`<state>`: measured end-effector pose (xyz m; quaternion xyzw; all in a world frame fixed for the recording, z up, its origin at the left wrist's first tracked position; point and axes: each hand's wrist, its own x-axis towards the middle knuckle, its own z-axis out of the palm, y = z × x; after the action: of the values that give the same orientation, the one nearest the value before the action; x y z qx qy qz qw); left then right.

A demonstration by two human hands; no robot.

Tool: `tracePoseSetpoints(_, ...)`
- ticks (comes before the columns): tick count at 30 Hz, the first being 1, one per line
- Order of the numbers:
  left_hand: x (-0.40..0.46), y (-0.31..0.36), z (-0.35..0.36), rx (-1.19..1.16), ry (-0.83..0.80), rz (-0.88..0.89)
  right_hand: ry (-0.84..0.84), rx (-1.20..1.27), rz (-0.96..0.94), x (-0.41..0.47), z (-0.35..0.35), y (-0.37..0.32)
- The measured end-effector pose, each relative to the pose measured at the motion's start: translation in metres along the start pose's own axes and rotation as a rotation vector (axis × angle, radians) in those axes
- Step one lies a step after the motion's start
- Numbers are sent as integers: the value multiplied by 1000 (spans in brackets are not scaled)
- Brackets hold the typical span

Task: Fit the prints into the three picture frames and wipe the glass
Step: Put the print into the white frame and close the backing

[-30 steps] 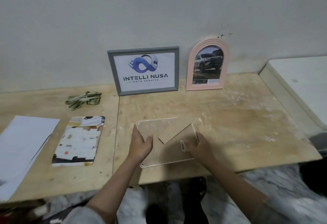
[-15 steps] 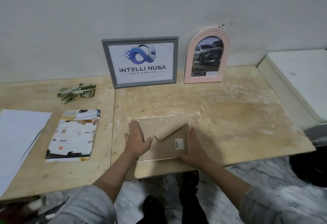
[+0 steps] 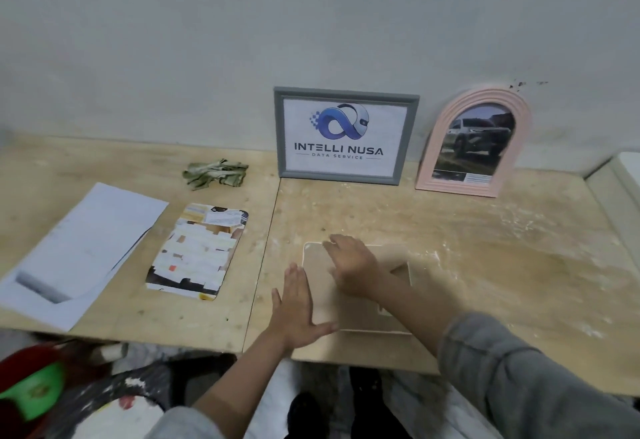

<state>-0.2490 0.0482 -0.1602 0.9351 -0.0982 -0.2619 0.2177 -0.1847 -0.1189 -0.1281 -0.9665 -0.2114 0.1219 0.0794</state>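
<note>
A third picture frame lies face down near the table's front edge, its brown backing board up. My left hand lies flat with straight fingers against the frame's left edge. My right hand presses flat on the backing board, covering the stand flap. A loose print with rounded corners lies on the table to the left. A grey frame with a logo print and a pink arched frame with a car print stand against the wall. A crumpled green cloth lies behind the loose print.
White paper sheets lie at the far left of the wooden table. A white block borders the table's right side. Red and green items sit on the floor at lower left.
My right hand moved from the frame's right edge onto the backing board, flattening the raised stand flap. My left hand let go of the frame's edge and now lies flat. The view shifted.
</note>
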Motion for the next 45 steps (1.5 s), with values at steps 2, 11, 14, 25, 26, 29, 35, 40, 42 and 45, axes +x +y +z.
tracePoseSetpoints(2, 1, -1, 1, 11, -6, 2, -81, -79, -42, 16, -6, -7)
tracePoseSetpoints(11, 3, -6, 6, 96, 9, 11, -164, -172, -122, 51, -17, -12)
tracePoseSetpoints(14, 2, -4, 7, 64, 37, 4, -142, -227, -166, 55, -22, -16)
tracePoseSetpoints(25, 0, -4, 9, 48, 86, 9, -194, -263, -159, 58, -15, -17)
tracePoseSetpoints(26, 0, -4, 9, 50, 92, 4, -187, -255, -154, 58, -16, -18)
tracePoseSetpoints(29, 0, -2, 9, 52, 110, -20, -166, -234, -148, 60, -21, -25)
tracePoseSetpoints(35, 0, 7, 5, 67, 132, -71, -178, -165, -131, 63, -29, -40)
tracePoseSetpoints(40, 0, 8, 4, 61, 156, -88, -212, -165, -102, 66, -34, -43)
tracePoseSetpoints(42, 1, 8, 4, 46, 160, -92, -227, -164, -95, 69, -36, -43)
tracePoseSetpoints(45, 2, 8, 4, 26, 156, -115, -278, -85, -57, 70, -43, -43)
